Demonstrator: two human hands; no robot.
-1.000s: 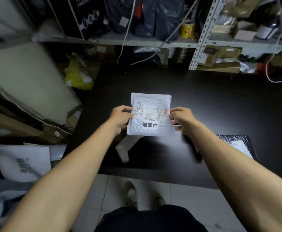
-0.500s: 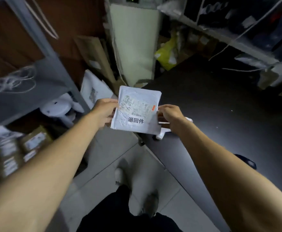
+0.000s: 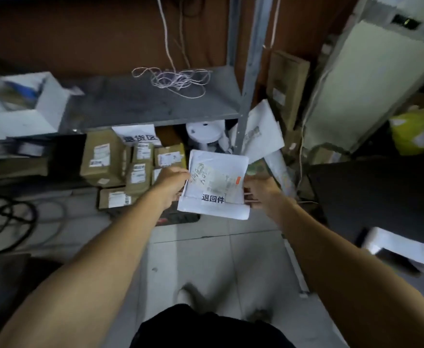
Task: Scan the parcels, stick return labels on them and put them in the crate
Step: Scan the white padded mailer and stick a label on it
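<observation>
Out in front of me, above the tiled floor [image 3: 213,257], I hold the white parcel [image 3: 216,172] by both side edges: my left hand [image 3: 172,180] pinches its left edge, my right hand [image 3: 261,193] its right, fingers curled round it. A return label [image 3: 213,197] sits low on its face. Brown boxes [image 3: 130,169] lie at ten o'clock under the metal shelf [image 3: 143,104].

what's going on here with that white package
A person holds a white parcel by its side edges, left hand and right hand gripping it. A return label is already on it. It is held above the floor before a low shelf, with brown labelled boxes stacked beneath.
</observation>
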